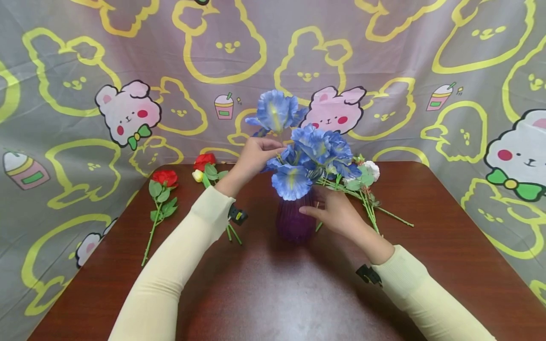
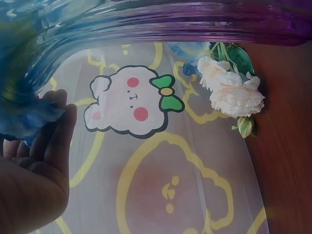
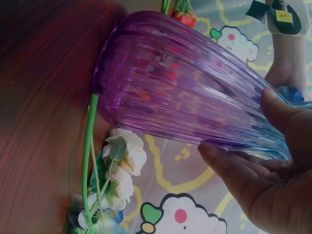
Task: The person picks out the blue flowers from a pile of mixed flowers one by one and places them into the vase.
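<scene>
Purple vase (image 1: 294, 220) steadied by right hand (image 1: 337, 210), left hand (image 1: 251, 158) touching blue flowers (image 1: 313, 151).

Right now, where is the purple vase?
In the head view the purple vase stands mid-table, holding blue flowers; the right hand touches its side, with white flowers lying just beyond.

The purple vase (image 1: 294, 220) shows only its lower body in the head view — blue flowers (image 1: 313, 154) cover its mouth and the stems inside. The left hand (image 1: 251, 158) has its fingertips buried among the petals. In the left wrist view the vase rim is a blur cut off by the top edge — the white flower (image 2: 231, 90) loses its stem there too.
</scene>
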A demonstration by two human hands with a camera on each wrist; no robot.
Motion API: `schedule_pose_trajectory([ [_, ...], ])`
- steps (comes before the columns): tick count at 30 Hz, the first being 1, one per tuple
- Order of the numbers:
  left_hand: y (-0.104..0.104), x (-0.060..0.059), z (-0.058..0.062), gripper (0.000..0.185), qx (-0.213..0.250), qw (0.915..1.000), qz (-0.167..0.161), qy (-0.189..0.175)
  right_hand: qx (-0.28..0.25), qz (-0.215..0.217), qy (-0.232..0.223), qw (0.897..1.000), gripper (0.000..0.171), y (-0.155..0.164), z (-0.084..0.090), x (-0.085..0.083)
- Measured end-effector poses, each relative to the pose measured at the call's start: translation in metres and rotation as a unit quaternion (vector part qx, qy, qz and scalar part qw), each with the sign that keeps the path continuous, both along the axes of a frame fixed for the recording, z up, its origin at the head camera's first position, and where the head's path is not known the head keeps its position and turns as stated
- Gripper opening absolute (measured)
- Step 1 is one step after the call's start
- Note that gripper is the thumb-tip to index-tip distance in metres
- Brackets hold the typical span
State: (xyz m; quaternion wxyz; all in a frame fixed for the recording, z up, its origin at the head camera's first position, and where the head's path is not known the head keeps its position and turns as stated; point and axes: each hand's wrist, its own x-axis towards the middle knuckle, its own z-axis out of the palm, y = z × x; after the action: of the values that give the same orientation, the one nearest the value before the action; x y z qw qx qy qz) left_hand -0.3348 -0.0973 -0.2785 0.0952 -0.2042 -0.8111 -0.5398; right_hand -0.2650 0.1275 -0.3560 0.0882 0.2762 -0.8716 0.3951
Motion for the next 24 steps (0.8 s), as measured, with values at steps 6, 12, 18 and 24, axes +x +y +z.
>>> schedule_pose_trajectory([
  [6,-0.001,0.000,-0.002,0.023,-0.010,0.9999,0.005,0.004,0.000,-0.013,0.000,1.000,0.047,0.000,-0.001,0.001],
  [12,-0.003,0.001,-0.003,0.023,-0.010,0.9998,0.011,-0.010,0.005,-0.018,0.008,1.000,0.034,-0.001,0.001,0.001],
  [18,-0.005,0.002,-0.004,0.025,0.000,0.9994,0.008,-0.032,0.005,-0.016,0.006,1.000,0.041,-0.001,0.001,0.002],
  [24,-0.011,0.004,-0.007,0.027,0.039,0.9970,-0.007,-0.066,0.006,-0.013,0.012,1.000,0.040,0.000,0.001,0.001],
])
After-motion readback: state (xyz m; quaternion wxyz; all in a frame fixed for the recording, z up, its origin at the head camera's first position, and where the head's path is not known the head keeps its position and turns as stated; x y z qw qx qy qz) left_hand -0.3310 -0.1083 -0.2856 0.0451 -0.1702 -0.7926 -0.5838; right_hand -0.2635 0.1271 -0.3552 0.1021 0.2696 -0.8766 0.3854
